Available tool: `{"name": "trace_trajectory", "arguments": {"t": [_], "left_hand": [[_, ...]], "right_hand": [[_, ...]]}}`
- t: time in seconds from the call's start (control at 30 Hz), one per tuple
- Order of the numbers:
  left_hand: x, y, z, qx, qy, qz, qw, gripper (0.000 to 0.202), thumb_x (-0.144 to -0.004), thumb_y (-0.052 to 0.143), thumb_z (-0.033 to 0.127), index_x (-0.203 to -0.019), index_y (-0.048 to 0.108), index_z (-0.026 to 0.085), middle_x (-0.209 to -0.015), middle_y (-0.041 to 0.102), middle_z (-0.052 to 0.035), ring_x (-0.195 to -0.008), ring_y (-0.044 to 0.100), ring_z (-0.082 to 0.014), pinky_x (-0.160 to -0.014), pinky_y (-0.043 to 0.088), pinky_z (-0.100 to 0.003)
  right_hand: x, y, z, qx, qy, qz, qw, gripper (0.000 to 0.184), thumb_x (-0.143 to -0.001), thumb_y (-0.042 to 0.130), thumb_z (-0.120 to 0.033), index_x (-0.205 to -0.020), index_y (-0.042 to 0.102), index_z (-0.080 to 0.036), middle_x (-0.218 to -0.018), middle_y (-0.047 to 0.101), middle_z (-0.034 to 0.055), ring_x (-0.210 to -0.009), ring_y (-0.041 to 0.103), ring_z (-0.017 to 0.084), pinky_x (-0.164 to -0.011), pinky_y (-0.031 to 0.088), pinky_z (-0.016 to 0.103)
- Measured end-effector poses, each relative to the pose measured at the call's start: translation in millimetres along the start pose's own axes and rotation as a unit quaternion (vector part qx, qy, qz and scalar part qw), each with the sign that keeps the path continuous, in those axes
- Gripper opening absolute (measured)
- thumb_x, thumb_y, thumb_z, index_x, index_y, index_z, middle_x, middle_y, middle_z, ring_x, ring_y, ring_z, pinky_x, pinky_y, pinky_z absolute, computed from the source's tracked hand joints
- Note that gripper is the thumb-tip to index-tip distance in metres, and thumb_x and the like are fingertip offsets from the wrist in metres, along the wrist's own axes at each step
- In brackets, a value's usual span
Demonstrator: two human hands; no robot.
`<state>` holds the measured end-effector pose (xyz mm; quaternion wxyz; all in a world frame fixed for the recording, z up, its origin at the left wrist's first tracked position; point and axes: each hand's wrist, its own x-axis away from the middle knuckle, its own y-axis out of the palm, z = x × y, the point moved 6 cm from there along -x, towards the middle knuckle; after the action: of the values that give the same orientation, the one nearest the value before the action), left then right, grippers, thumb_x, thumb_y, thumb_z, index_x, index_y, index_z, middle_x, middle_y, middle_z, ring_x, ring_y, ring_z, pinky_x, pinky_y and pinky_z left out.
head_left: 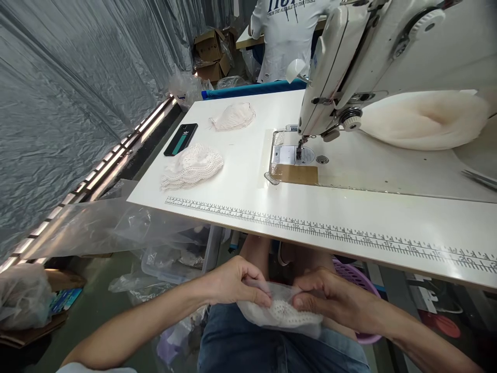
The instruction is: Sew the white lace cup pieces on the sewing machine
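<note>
Above my lap, my left hand (244, 285) and my right hand (330, 295) pinch the top edge of a clear plastic bag (282, 291), one at each side. A cream lace piece (285, 314) with a row of small holes shows through the film, below my fingertips. On the white sewing table (233, 186) lies a similar folded crocheted lace piece (193, 166), with a paler, crinkled fabric piece (235, 116) farther back.
A dark phone (181, 139) lies left on the table. The sewing machine (334, 67) stands right, with cream padded fabric (423, 119) behind its needle. Plastic bins and bags (174, 264) sit below left, a purple basket (355, 274) below right. Ahead sits a person in white (289, 39).
</note>
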<state>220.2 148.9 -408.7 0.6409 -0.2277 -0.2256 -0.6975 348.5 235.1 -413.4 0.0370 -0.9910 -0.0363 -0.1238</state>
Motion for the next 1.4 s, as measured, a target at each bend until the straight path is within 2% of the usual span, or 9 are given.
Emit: {"name": "trace_trajectory", "arguments": {"t": [0.2,0.4,0.63,0.9,1.0,1.07,1.2,1.3,1.4], "left_hand": [[3.2,-6.0,14.4,-0.038,0.038,0.049,0.997,0.043,-0.064,0.072,0.052,-0.061,0.058,0.011,-0.05,0.041,0.0055,-0.047,0.03,-0.0046,-0.041,0.02,-0.018],[21.6,-49.4,105.4,-0.197,0.169,0.07,0.963,0.047,-0.08,0.054,0.057,-0.069,0.059,0.011,-0.055,0.037,0.0043,-0.05,0.029,-0.0062,-0.045,0.02,-0.019],[29.8,-125.5,229.8,-0.523,0.247,0.368,0.728,0.03,-0.087,0.051,0.035,-0.072,0.064,0.013,-0.062,0.056,-0.0039,-0.061,0.053,-0.017,-0.057,0.038,-0.025],[-24.5,48.9,169.5,-0.531,0.543,0.297,0.579,0.069,-0.082,0.055,0.051,-0.128,0.04,0.003,-0.117,0.057,-0.021,-0.109,0.056,-0.0311,-0.088,0.051,-0.04],[-31.4,72.0,166.3,-0.494,0.591,0.339,0.541,0.045,-0.091,0.045,0.023,-0.131,0.035,0.004,-0.113,0.06,-0.019,-0.104,0.059,-0.0257,-0.084,0.053,-0.035],[-33.3,65.2,175.5,-0.464,0.587,0.292,0.595,0.037,-0.092,0.036,0.011,-0.128,0.043,0.009,-0.107,0.063,-0.0139,-0.098,0.062,-0.0205,-0.082,0.052,-0.03],[-30.5,29.4,195.8,-0.266,0.461,0.15,0.833,0.026,-0.086,0.054,0.019,-0.11,0.06,0.016,-0.098,0.066,-0.0061,-0.087,0.062,-0.0162,-0.078,0.049,-0.025],[-27.3,16.5,196.3,-0.116,0.35,0.068,0.927,0.025,-0.077,0.066,0.027,-0.098,0.065,0.013,-0.085,0.066,-0.0042,-0.074,0.06,-0.0135,-0.065,0.045,-0.021],[-27.0,4.7,189.9,-0.032,0.277,0.046,0.959,0.037,-0.069,0.075,0.037,-0.092,0.066,0.01,-0.076,0.064,-0.0036,-0.063,0.056,-0.0108,-0.057,0.041,-0.019]], "right_hand": [[10.4,-12.2,-27.7,0.037,-0.012,0.075,0.996,0.037,-0.091,0.044,-0.045,-0.069,0.057,-0.019,-0.063,0.047,-0.0017,-0.062,0.043,0.014,-0.058,0.036,0.025],[34.9,-59.9,-80.6,0.085,-0.038,0.264,0.96,0.037,-0.087,0.046,-0.051,-0.088,0.068,-0.02,-0.09,0.064,0.0065,-0.087,0.055,0.025,-0.08,0.044,0.033],[53.4,-133.6,-71.8,-0.093,-0.049,0.486,0.868,0.039,-0.076,0.058,-0.058,-0.07,0.054,-0.02,-0.052,0.038,-0.0064,-0.048,0.035,0.01,-0.044,0.028,0.02],[68.4,-120.0,-54.1,-0.122,-0.066,0.526,0.839,0.037,-0.079,0.053,-0.06,-0.078,0.053,-0.023,-0.072,0.057,0.0007,-0.069,0.057,0.019,-0.061,0.049,0.028],[74.0,-109.5,-65.2,-0.061,-0.106,0.497,0.859,0.036,-0.086,0.044,-0.055,-0.092,0.057,-0.022,-0.089,0.062,0.006,-0.083,0.059,0.023,-0.074,0.051,0.034],[83.3,-109.5,-68.9,0.053,-0.122,0.502,0.854,0.034,-0.091,0.04,-0.05,-0.105,0.055,-0.024,-0.1,0.061,0.0075,-0.088,0.058,0.023,-0.08,0.048,0.037],[94.5,-115.8,-66.9,0.263,-0.162,0.532,0.788,0.061,-0.075,0.065,-0.05,-0.127,0.039,-0.029,-0.136,0.041,0.0112,-0.119,0.043,0.032,-0.092,0.041,0.046],[73.7,-116.7,-59.7,0.239,-0.133,0.468,0.84,0.089,-0.065,0.075,-0.048,-0.136,0.026,-0.029,-0.137,0.039,0.0121,-0.125,0.038,0.032,-0.098,0.037,0.047],[51.6,-114.0,-61.4,0.123,-0.112,0.399,0.902,0.062,-0.078,0.063,-0.045,-0.13,0.036,-0.025,-0.108,0.058,0.007,-0.103,0.054,0.024,-0.092,0.041,0.04]]}}
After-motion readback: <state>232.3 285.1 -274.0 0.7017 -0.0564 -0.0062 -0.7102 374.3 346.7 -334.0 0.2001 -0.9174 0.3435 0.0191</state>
